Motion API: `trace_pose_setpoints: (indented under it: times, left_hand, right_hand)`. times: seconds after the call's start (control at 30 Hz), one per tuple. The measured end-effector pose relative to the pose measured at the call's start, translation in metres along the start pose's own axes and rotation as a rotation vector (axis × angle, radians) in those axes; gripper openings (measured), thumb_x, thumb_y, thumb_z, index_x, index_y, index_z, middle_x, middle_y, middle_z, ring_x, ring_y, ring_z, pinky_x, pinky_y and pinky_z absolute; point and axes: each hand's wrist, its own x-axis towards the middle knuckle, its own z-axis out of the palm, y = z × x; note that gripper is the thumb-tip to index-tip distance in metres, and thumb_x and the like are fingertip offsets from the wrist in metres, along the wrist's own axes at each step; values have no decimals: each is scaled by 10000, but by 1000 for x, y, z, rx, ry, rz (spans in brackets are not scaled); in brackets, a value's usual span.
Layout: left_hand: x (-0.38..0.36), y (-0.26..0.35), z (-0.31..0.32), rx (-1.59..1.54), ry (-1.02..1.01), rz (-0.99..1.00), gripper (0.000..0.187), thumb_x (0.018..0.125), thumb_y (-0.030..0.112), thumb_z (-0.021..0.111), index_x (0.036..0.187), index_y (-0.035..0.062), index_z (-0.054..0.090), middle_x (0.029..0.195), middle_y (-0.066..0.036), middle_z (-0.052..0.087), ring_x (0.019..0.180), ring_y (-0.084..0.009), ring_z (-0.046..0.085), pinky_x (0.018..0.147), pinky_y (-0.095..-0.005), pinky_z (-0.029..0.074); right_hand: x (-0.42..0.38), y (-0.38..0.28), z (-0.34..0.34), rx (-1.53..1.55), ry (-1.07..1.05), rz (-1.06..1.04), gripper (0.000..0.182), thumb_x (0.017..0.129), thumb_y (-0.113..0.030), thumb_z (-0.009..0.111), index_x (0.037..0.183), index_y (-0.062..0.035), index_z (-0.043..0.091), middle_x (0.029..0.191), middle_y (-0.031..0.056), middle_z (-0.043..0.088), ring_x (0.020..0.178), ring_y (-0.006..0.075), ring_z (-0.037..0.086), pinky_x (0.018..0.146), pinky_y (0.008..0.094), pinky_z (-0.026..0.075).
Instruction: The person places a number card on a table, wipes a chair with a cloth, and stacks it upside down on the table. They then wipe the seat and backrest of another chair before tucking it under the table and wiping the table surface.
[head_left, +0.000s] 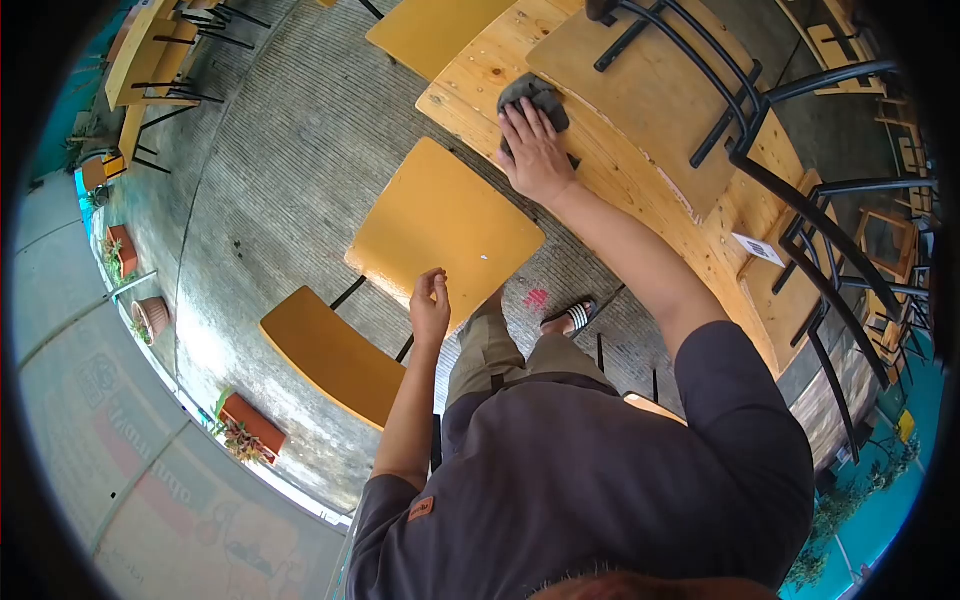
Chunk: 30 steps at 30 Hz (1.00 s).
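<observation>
A dark grey cloth lies bunched on the wooden table, near its left end. My right hand presses down on it with the fingers spread over the cloth. Below and to the left, my left hand hangs over the near edge of a yellow chair seat, its fingers curled; whether it touches the seat I cannot tell. A small white speck lies on that seat.
Upturned chairs with black metal legs rest on the table's right part, beside a white printed card. Another yellow seat stands beyond the table. Planters line the left side. My sandalled foot is on the concrete floor.
</observation>
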Motion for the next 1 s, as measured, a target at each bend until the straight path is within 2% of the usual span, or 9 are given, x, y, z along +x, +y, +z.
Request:
trace_pose_setpoints:
  times: [0.2,0.37,0.43,0.6,0.7,0.83,0.9,0.97,1.0]
  left_hand:
    - [-19,-11,10,-87,-149,-60,260,1055,199,556,1117,-37,644,1012,-165,732,982,-240,724,882,-345,551]
    - [-21,-24,30,-36,-369,-105,314,1048,252,574,1119,-45,648,987,-182,732,932,-259,729,831,-354,562]
    - [-20,-25,36,15,-383,-65,319,1046,258,576,1119,-44,650,981,-184,732,919,-264,729,818,-357,563]
    - [-14,0,51,50,-351,47,304,1045,249,568,1114,-35,655,971,-186,730,878,-273,730,779,-358,567]
    - [-7,28,71,191,-295,191,264,1012,198,590,1130,-32,644,1127,-224,674,1068,-348,670,908,-438,531]
    - [2,99,115,316,-25,515,360,971,185,627,1247,-38,565,1419,-301,464,1343,-463,443,1100,-521,393]
    - [19,130,138,468,102,743,443,976,214,632,1313,-49,513,1475,-297,419,1400,-490,364,1144,-559,331]
    - [42,146,165,609,96,767,726,970,395,631,1458,-82,381,1573,-314,302,1499,-497,188,1208,-608,166]
    - [49,150,181,610,92,767,726,970,395,631,1458,-82,381,1573,-314,302,1499,-497,188,1208,-608,166]
  right_hand:
    - [116,-33,45,-110,47,66,632,1017,-381,468,1502,21,415,1604,169,353,1532,368,201,1256,494,154]
    - [107,-28,36,-85,57,70,595,1043,-392,427,1521,-38,419,1627,119,332,1548,337,170,1266,475,146]
    - [87,-27,27,16,-50,80,587,1046,-400,428,1527,-64,421,1629,96,337,1551,324,167,1267,464,154]
    - [-33,-3,-10,70,23,176,538,1037,-408,463,1472,-96,514,1608,91,377,1532,341,224,1254,481,207]
    - [-117,23,-34,70,78,273,527,1032,-397,482,1458,-88,527,1599,96,390,1520,345,254,1244,487,231]
    - [-239,51,-73,-15,63,442,520,1026,-363,510,1466,-87,513,1597,100,391,1515,352,266,1232,484,255]
    - [-308,60,-92,-56,28,534,520,1026,-347,515,1479,-93,496,1595,99,392,1520,353,254,1229,479,261]
    - [-375,67,-110,-99,1,641,525,1029,-343,508,1493,-98,477,1598,99,384,1528,351,237,1231,472,256]
    - [-410,68,-119,-127,-12,701,528,1030,-343,504,1498,-99,469,1601,99,378,1530,350,231,1233,467,251]
